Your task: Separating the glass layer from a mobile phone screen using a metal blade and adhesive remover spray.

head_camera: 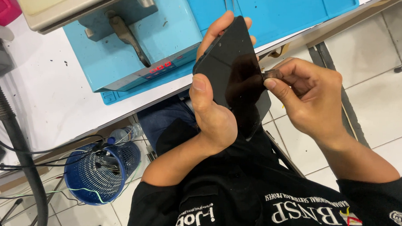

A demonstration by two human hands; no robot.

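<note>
Phone (pixel 233 66) sat above my lap, beside the blue mat (pixel 286 5); my left hand (pixel 214 112) gripped its edge, thumb across the glass; my right hand (pixel 313 99) pinched a small strip at its side.

Repair workshop — blue heating machine (pixel 134 43), blue work mat (pixel 286 5), cables.

Open air over the tiled floor (pixel 380 73) right of the hands; ahead, the blue machine (pixel 134 43) crowds the table (pixel 51 101), blue basket (pixel 99 174) below.
</note>
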